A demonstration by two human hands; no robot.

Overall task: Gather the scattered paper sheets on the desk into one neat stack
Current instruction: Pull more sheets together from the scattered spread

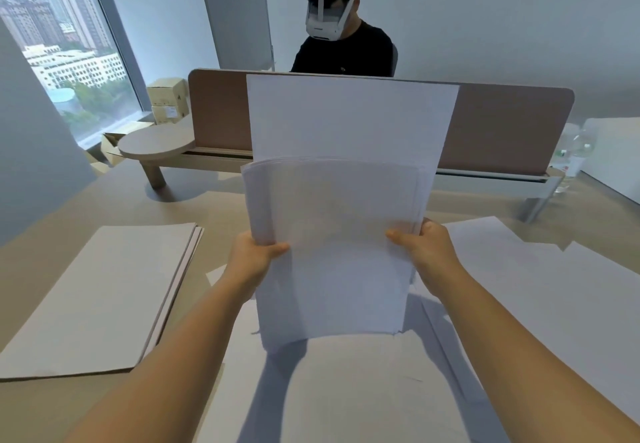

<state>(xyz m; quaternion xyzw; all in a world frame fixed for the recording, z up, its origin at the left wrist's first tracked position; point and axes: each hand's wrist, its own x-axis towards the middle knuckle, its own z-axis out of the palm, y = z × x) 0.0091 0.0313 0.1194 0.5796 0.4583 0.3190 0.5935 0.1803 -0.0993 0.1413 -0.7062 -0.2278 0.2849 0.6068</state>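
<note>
Fingers of left hand (254, 257) and right hand (427, 248) pinching upright paper bundle (332, 234) edges, forearms extended

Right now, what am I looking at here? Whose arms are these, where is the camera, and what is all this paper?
There is no machine here: a person wears a wide-angle camera on the head, so you see their own two arms from above. The left hand and the right hand each have a grip on a side edge of a bundle of white sheets, held upright above the desk. One sheet sticks up higher than the others, so the bundle is not yet even. More loose sheets lie on the desk under and to the right of the hands, and a flat pile lies to the left. Beyond a low divider sits another person wearing a headset.
</note>
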